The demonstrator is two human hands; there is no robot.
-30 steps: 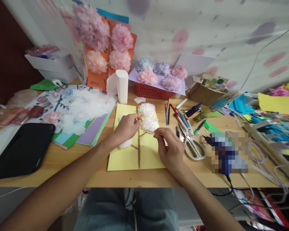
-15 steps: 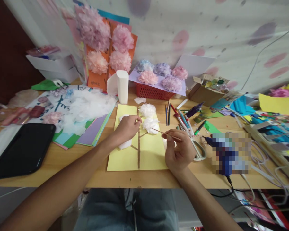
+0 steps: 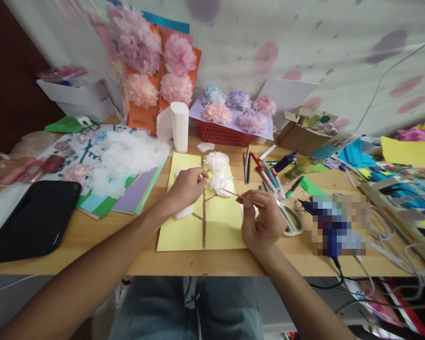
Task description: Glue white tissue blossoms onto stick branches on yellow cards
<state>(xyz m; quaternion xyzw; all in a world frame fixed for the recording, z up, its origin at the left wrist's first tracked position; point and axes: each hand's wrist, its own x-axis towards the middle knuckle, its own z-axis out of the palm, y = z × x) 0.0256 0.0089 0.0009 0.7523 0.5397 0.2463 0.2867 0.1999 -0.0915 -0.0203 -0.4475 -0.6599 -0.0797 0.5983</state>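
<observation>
Pinching thin stick (image 3: 235,194), right hand (image 3: 264,219), white flowers (image 3: 217,163) on yellow paper (image 3: 225,229)

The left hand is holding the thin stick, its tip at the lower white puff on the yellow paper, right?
Wrong hand: the head view shows the right hand holding the thin stick, its tip at the lower white puff on the yellow paper.

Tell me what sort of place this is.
Most likely a craft workspace, though whether at home or in a classroom I can't tell: scissors and markers lie beside a yellow sheet, with fluffy flowers behind it.
</observation>
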